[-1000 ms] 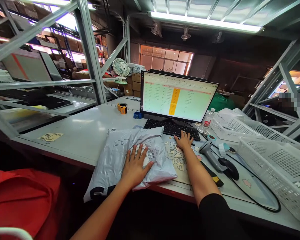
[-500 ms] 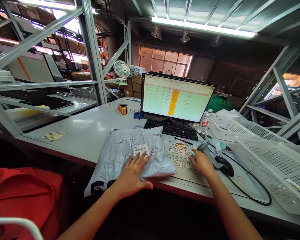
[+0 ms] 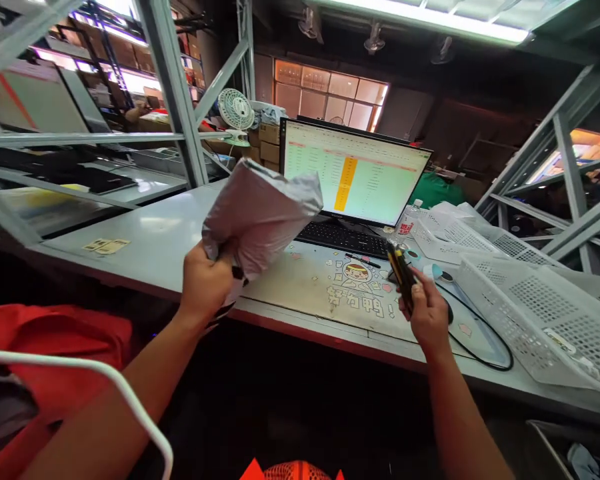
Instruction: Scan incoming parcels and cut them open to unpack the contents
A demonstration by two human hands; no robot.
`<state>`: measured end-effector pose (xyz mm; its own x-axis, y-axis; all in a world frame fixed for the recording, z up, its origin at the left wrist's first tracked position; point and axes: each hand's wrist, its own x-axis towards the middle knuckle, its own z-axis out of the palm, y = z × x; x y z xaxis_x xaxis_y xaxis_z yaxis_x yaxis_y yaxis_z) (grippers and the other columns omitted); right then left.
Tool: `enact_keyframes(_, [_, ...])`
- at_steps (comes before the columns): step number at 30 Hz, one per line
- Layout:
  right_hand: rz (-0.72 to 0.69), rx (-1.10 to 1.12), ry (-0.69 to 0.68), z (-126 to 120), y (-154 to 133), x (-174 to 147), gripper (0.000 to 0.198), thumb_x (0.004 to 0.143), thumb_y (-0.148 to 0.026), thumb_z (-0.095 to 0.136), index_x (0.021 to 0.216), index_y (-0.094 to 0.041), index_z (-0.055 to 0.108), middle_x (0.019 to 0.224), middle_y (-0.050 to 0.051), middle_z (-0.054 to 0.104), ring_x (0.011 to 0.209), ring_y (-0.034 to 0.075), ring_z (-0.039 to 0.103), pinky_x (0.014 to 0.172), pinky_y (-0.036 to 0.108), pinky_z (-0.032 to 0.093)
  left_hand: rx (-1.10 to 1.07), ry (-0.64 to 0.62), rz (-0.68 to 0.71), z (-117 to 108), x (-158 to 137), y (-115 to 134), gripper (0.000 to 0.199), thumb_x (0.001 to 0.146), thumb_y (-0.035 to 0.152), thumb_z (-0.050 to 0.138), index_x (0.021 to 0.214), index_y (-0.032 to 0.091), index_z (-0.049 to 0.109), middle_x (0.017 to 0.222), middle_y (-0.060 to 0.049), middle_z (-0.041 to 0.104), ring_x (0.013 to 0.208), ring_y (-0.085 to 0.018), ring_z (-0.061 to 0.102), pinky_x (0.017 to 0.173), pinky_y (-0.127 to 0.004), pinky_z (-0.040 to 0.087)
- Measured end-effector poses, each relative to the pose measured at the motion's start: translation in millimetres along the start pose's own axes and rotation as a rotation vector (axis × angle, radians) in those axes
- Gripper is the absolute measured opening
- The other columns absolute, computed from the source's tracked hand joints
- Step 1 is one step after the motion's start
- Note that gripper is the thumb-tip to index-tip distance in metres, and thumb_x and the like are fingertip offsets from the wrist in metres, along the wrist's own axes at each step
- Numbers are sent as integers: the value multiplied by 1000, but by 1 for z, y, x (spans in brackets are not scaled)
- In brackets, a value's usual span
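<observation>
My left hand (image 3: 207, 283) is closed around the near lower edge of a grey plastic mailing bag (image 3: 265, 213). The bag is tilted up off the desk, in front of the monitor's lower left corner. Its label side is turned out of sight. In my right hand (image 3: 427, 307) is a dark barcode scanner (image 3: 404, 273) with a yellow edge, raised above the right part of the desk mat. The fingers wrap around its body. Below and between the hands lies the printed desk mat (image 3: 310, 293), with a pen (image 3: 363, 261) on it.
A monitor (image 3: 350, 173) and black keyboard (image 3: 345, 239) stand behind the mat. White perforated baskets (image 3: 530, 307) line the right side, near a looping black cable (image 3: 500, 368). Paper labels (image 3: 106, 246) lie at left. A red bag (image 3: 70, 340) and white bar (image 3: 105, 368) are low left.
The mailing bag, flat on the desk under my left palm before, is now gripped, lifted and tilted. My right hand has taken hold of the scanner and raised it. The camera has shifted slightly.
</observation>
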<state>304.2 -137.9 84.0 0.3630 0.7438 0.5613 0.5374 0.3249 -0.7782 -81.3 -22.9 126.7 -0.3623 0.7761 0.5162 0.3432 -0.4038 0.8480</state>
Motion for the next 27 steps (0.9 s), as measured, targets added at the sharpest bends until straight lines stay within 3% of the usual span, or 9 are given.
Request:
enact_keyframes(4, [-245, 205, -157, 48, -89, 20, 45, 108, -41, 50, 150, -28, 57, 94, 4, 70, 60, 13, 59, 55, 26, 52, -229, 75, 27, 24, -3, 1, 32, 83, 48, 70, 88, 17, 68, 83, -2, 69, 78, -19, 62, 78, -27, 53])
enact_keyframes(6, [-333, 183, -230, 76, -112, 28, 43, 108, -37, 49, 148, -27, 61, 100, 5, 73, 67, 14, 63, 64, 29, 57, -316, 87, -9, 34, -8, -4, 36, 83, 50, 71, 93, 16, 69, 89, -5, 71, 84, -19, 65, 83, -28, 54])
enact_keyframes(8, [-384, 138, -280, 98, -113, 31, 43, 107, -33, 47, 145, -25, 63, 113, 6, 74, 81, 16, 69, 77, 32, 60, -363, 108, -58, 40, -10, -11, 39, 82, 51, 71, 95, 15, 69, 93, -6, 72, 88, -20, 66, 86, -28, 55])
enact_keyframes(10, [-386, 73, -329, 108, -96, 24, 43, 106, -30, 46, 143, -22, 65, 123, 7, 74, 97, 19, 72, 89, 34, 59, -364, 128, -118, 40, -9, -20, 40, 80, 52, 71, 94, 15, 68, 93, -7, 72, 88, -20, 66, 86, -29, 55])
enact_keyframes(13, [-302, -63, -446, 103, -54, 3, 44, 104, -28, 45, 140, -20, 68, 125, 8, 76, 108, 22, 73, 97, 37, 58, -302, 171, -245, 37, -1, -41, 34, 78, 47, 70, 89, 15, 67, 89, -7, 71, 87, -21, 65, 88, -32, 55])
enact_keyframes(16, [-174, -239, -578, 78, -15, -18, 45, 102, -30, 44, 138, -21, 70, 123, 9, 77, 108, 26, 74, 95, 41, 59, -247, 189, -364, 38, 6, -67, 29, 79, 44, 66, 86, 16, 65, 87, -8, 70, 89, -23, 65, 90, -34, 54])
enact_keyframes(19, [-111, -401, -611, 44, 9, -26, 46, 103, -33, 44, 139, -22, 70, 123, 10, 77, 110, 28, 73, 96, 44, 58, -162, 111, -389, 44, 2, -88, 32, 84, 48, 57, 88, 17, 64, 87, -8, 70, 88, -24, 65, 86, -34, 55])
enact_keyframes(23, [-96, -655, -428, 7, 36, -17, 49, 106, -37, 40, 148, -25, 64, 115, 12, 75, 100, 29, 73, 89, 43, 58, 45, -94, -394, 42, -20, -98, 34, 80, 53, 60, 65, 22, 56, 67, -7, 63, 79, -29, 65, 80, -37, 53])
enact_keyframes(27, [-50, -955, -361, -10, 77, -11, 50, 107, -34, 40, 153, -28, 58, 110, 12, 69, 93, 28, 70, 80, 40, 58, 626, -597, -248, 5, -45, -79, 54, 83, 71, 57, 56, 25, 49, 63, -13, 63, 79, -37, 69, 73, -40, 50])
